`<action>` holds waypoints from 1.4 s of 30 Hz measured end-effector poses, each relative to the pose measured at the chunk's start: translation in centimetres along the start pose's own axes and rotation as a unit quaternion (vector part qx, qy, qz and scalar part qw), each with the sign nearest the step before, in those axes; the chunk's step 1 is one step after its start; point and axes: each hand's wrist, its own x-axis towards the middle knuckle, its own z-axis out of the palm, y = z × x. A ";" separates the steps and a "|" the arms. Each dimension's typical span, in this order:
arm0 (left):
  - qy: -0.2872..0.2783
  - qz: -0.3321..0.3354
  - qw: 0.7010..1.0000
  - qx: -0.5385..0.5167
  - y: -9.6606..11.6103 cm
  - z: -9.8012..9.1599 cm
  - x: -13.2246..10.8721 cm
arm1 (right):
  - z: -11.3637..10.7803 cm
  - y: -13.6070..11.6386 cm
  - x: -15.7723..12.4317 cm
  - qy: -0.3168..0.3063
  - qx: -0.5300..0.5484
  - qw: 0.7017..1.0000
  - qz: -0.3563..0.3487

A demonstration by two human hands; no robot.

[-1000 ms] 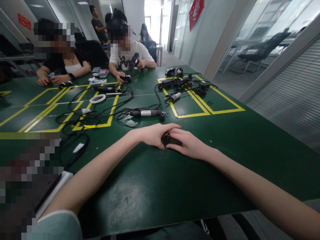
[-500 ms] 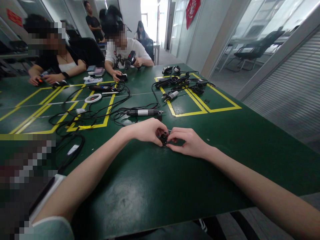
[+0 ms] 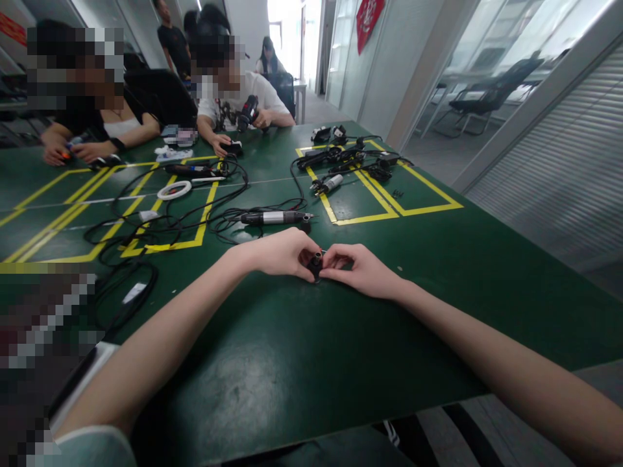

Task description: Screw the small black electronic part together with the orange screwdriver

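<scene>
Just above the green table [image 3: 253, 389], a small black part with a round metal-rimmed opening [image 3: 316, 264] sits between my hands. My left hand [image 3: 287, 253] grips it from the left, thumb below and fingers curled over the top. From the other side, the fingertips of my right hand [image 3: 357, 267] are pinched against its right edge. A short thin metallic piece shows by the right fingertips, too small to name. Behind my left hand lies a black and silver electric screwdriver [image 3: 275, 218] with its cable.
Tangled black cables [image 3: 146, 233] and a white ring [image 3: 174, 190] lie on the left. Plugs and coiled cords [image 3: 335, 159] rest inside yellow tape outlines at the back right. Across the table a person in a white shirt holds a black power drill [image 3: 248, 113]; another person sits further left.
My right fingers have drawn closer together against the black part. The whole view has shifted slightly, so things appear a little further left. My left hand keeps its grip.
</scene>
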 end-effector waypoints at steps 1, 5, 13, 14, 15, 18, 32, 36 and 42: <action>0.001 0.001 1.000 0.007 0.1 0.0 0.0 | 0.0 0.0 0.0 -0.003 0.010 1.000 0.008; 0.008 0.001 1.000 0.018 0.3 0.0 0.0 | 0.1 0.0 0.0 -0.007 0.026 0.999 0.022; 0.031 0.014 0.998 0.055 0.2 0.5 0.2 | -1.7 0.8 0.1 0.047 -0.199 0.974 -0.096; 0.035 0.016 0.997 0.062 0.2 0.5 0.2 | -2.0 1.0 0.3 0.074 -0.242 0.962 -0.098; 0.036 0.017 0.997 0.065 0.3 0.5 0.2 | -2.3 1.1 0.4 0.089 -0.279 0.952 -0.092; 0.032 0.004 0.997 0.065 0.4 0.5 0.3 | -2.2 1.4 1.0 0.046 -0.338 0.938 -0.061; 0.042 0.009 0.997 0.070 0.4 0.7 0.4 | -4.0 2.3 1.6 0.113 0.167 0.972 0.119; 0.045 0.006 0.996 0.073 0.4 0.6 0.5 | -3.9 1.4 1.5 0.136 0.353 0.921 0.092; 0.042 -0.001 0.997 0.062 0.5 0.7 0.5 | -1.6 -0.9 1.1 0.153 0.282 0.946 -0.035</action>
